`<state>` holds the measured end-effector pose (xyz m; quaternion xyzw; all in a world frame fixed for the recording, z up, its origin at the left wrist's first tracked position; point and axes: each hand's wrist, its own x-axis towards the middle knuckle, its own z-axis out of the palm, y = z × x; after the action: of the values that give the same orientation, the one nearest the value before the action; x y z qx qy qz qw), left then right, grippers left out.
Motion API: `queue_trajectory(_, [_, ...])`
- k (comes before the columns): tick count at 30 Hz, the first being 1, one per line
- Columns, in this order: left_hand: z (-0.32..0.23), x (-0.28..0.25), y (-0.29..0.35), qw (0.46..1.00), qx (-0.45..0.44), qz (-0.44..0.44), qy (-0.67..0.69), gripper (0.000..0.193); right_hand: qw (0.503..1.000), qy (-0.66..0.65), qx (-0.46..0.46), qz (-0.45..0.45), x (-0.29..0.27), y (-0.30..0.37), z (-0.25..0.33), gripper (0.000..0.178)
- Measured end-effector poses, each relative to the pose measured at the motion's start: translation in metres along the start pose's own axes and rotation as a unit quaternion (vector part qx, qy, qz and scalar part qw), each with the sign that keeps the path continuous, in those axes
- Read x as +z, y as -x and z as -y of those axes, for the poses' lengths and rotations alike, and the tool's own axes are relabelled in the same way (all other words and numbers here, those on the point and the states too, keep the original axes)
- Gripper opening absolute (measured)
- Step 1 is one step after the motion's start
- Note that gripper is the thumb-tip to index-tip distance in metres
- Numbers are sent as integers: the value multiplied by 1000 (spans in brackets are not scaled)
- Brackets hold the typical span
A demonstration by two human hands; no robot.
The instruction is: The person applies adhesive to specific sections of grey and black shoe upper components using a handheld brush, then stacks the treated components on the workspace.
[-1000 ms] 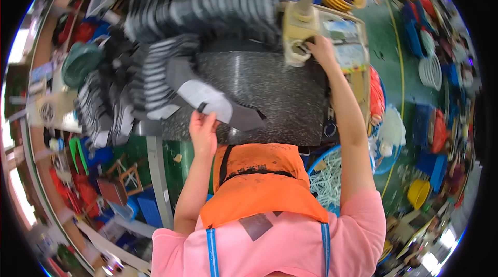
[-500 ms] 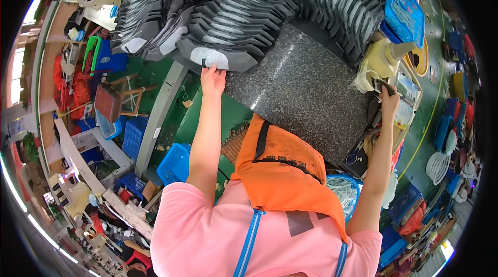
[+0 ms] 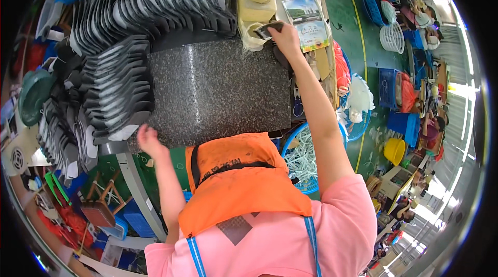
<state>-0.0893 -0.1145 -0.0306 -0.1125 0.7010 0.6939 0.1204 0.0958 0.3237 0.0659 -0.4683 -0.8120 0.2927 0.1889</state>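
My right hand point(image 3: 286, 39) reaches to the far edge of the speckled grey stone worktop point(image 3: 218, 90). It grips a small dark flat piece point(image 3: 267, 29) and presses it against a cream-coloured pot with a cone top point(image 3: 254, 9). My left hand point(image 3: 149, 140) hovers at the worktop's near left corner with nothing in it, fingers loosely curled. It is beside the fanned rows of grey and black flat sole-shaped pieces point(image 3: 116, 87), which cover the left and back of the table. An orange apron point(image 3: 238, 178) over a pink shirt fills the lower middle.
A printed booklet point(image 3: 306, 25) lies right of the pot. A blue basket of white hangers point(image 3: 306, 160) stands under my right arm. Blue crates point(image 3: 386, 87), a yellow bowl point(image 3: 395, 150) and a white basket point(image 3: 392, 38) sit on the green floor at right. A green dish point(image 3: 33, 95) is at left.
My left hand has let go of the grey piece on the stack and pulled back to the table corner. My right hand stays at the cream pot. The view has swung round.
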Motion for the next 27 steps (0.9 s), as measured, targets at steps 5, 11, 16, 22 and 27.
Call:
queue_trajectory(5, [-21,76,38,827,326,166,-426,23,995,92,-32,-18,23,-20,-2,35])
queue_trajectory(11, [-4,77,47,676,416,181,-580,47,961,-57,-127,-240,-1,-37,67,63])
queue_trajectory(16, [4,68,49,645,426,193,-604,52,983,-167,18,-68,12,-107,76,37])
queue_trajectory(22, [3,85,43,659,412,173,-605,55,504,-823,31,-258,-24,-121,26,16])
queue_trajectory(27, [1,89,33,641,451,165,-598,49,732,-642,-68,-217,-63,-62,59,21])
